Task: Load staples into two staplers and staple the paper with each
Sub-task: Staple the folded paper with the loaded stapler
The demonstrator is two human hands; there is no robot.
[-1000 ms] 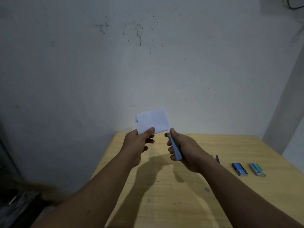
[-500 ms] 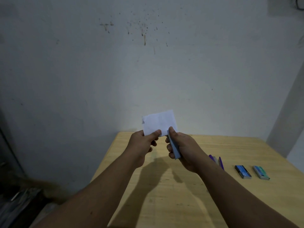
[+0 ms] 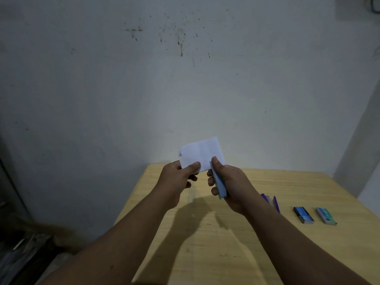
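A folded white paper (image 3: 200,153) is held up above the far end of the wooden table (image 3: 257,239). My left hand (image 3: 176,179) pinches its lower left edge between thumb and fingers. My right hand (image 3: 230,182) grips a light blue stapler (image 3: 219,185), thumb on top, with the stapler's front end at the paper's lower right edge. A purple stapler (image 3: 272,201) lies on the table behind my right forearm, partly hidden by it.
Two small staple boxes lie on the table at the right: a dark blue box (image 3: 303,215) and a teal box (image 3: 326,216). A stained white wall stands right behind the table. Dark clutter lies on the floor at the lower left.
My right hand has brought the blue stapler up and left onto the paper's lower right edge. The paper and left hand have stayed nearly in place.
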